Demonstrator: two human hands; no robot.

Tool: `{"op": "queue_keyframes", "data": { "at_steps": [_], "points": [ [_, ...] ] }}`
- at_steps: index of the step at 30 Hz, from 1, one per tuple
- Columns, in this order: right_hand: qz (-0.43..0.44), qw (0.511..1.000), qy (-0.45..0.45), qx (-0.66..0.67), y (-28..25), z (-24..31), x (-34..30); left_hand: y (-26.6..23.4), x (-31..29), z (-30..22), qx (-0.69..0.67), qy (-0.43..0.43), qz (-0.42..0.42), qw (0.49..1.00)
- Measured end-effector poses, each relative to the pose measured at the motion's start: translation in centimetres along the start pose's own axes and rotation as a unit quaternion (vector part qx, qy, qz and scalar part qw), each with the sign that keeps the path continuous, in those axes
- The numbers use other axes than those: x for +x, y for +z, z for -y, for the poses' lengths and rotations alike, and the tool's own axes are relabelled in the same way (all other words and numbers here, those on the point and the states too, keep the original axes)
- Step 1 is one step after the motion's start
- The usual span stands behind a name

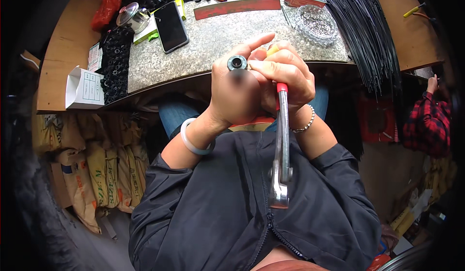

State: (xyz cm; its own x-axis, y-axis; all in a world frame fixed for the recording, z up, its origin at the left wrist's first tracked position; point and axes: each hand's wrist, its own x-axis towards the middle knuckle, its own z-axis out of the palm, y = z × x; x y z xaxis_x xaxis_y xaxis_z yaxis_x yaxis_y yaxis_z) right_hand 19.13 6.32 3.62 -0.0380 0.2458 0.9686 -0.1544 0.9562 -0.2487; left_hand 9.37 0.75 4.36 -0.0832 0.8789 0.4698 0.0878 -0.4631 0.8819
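Note:
My left hand (pixel 224 89) is raised in front of my chest, closed round a dark tube-shaped part (pixel 237 63) whose round hollow end faces up. Part of this hand is blurred. Beside it, my right hand (pixel 290 75) grips long metal pliers (pixel 281 150) by their red-covered handles. The head of the pliers hangs down in front of my jacket. A yellow piece (pixel 273 50) shows between the right hand's fingers; I cannot make out what it belongs to. The fingers of both hands are close together at the tube's end.
Behind my hands is a speckled stone work slab (pixel 203 43) with a phone (pixel 171 27), a red bar (pixel 237 8) and a glass dish (pixel 316 25). Black rods (pixel 361 29) overhang the right edge; small black parts (pixel 115 63) and a white box (pixel 85 88) lie left. A person in plaid (pixel 428 123) is at right.

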Motion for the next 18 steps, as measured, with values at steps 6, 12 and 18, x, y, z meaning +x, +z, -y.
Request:
{"op": "queue_keyframes", "data": {
  "at_steps": [6, 12, 18],
  "points": [
    [0.057, 0.998, -0.024, -0.02, -0.57, 0.31, 0.63, 0.09, 0.01, -0.23, -0.049, -0.022, -0.037, 0.998],
    [0.034, 0.999, -0.026, -0.03, -0.13, -0.07, 0.32, 0.18, 0.16, -0.03, -0.033, -0.035, -0.038, 0.998],
    [0.052, 0.998, -0.033, -0.029, -0.49, -0.22, 0.57, 0.03, 0.19, -0.18, -0.023, -0.028, -0.027, 0.999]
  ]
}}
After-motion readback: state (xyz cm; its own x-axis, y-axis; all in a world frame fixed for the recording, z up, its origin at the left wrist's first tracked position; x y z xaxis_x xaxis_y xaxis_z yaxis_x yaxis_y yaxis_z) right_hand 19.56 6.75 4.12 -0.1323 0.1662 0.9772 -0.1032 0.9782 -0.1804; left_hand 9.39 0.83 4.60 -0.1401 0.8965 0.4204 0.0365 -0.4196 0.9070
